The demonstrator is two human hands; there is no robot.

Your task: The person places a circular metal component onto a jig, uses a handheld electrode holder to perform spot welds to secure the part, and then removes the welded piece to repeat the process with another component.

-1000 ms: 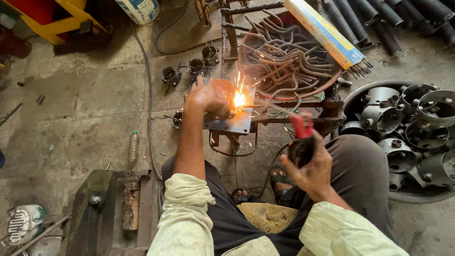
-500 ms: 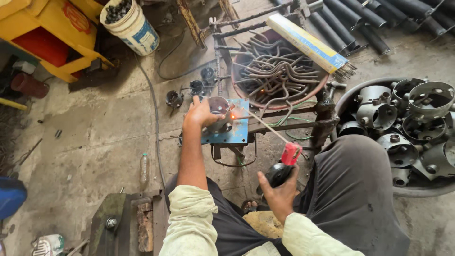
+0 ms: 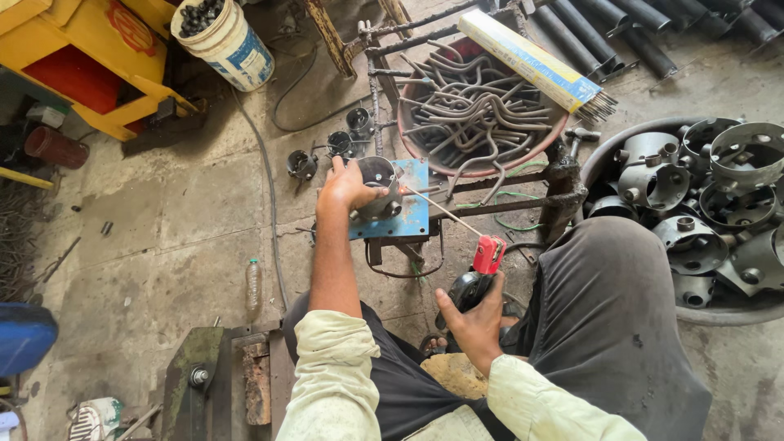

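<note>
My left hand (image 3: 347, 186) grips a short round metal sleeve (image 3: 377, 175) that rests on a small blue steel plate (image 3: 412, 214). My right hand (image 3: 471, 320) holds a black and red welding electrode holder (image 3: 480, 273) near my lap. Its thin rod (image 3: 441, 211) slants up and left, with the tip close to the sleeve. No arc or sparks show. The plate sits on a low rusty metal stand (image 3: 523, 194) in front of my knees.
A round pan of bent steel rods (image 3: 478, 114) and a long box of electrodes (image 3: 535, 64) lie behind the stand. At the right is a tub of metal housings (image 3: 710, 204). A white bucket (image 3: 224, 41), yellow frame (image 3: 90, 57), small sleeves (image 3: 327, 147), bottle (image 3: 254, 282) and green vise (image 3: 204, 384) stand left.
The bright arc and sparks at the sleeve have gone out. My right hand has drawn the holder back toward my lap, and the view has shifted to show more of the floor at the left.
</note>
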